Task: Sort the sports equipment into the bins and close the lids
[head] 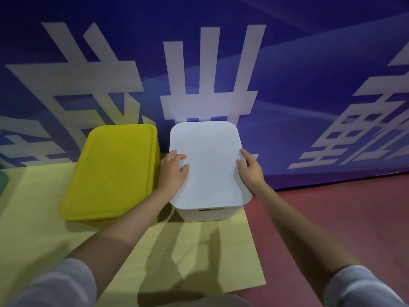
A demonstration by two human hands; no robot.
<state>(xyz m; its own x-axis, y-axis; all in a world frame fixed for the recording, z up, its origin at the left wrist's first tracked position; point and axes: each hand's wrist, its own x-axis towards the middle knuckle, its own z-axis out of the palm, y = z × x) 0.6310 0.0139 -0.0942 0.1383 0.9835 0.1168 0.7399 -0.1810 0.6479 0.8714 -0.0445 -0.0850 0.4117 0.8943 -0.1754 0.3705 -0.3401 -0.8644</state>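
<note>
Head-camera view looks down on a white bin (pixel 208 212) standing on a pale yellow mat (pixel 188 251), with its white lid (pixel 210 165) set on top and covering it fully. The person's left hand (pixel 173 171) lies on the lid's left edge, fingers (pixel 180 157) spread and lightly bent over the top surface, the palm against the rim. The right hand (pixel 251 171) sits at the lid's right edge, fingers laid along the rim and the thumb (pixel 241 165) resting on the top surface; whether it clamps the edge or merely presses on it cannot be told. Both bare forearms reach in from the bottom of the view, with pale sleeves (pixel 59 284) at the upper arms. A slot handle (pixel 211 209) shows in the white bin's near wall just under the lid. Just to the left of the white bin, nearly touching it, stands a yellow bin (pixel 99 219) with its yellow lid (pixel 112 169) on, also on the mat. Behind the white bin rises a blue banner (pixel 298 85) printed with large white characters. To the right of the white bin the mat ends and a red floor (pixel 332 218) begins. No sports equipment is visible outside the bins.
</note>
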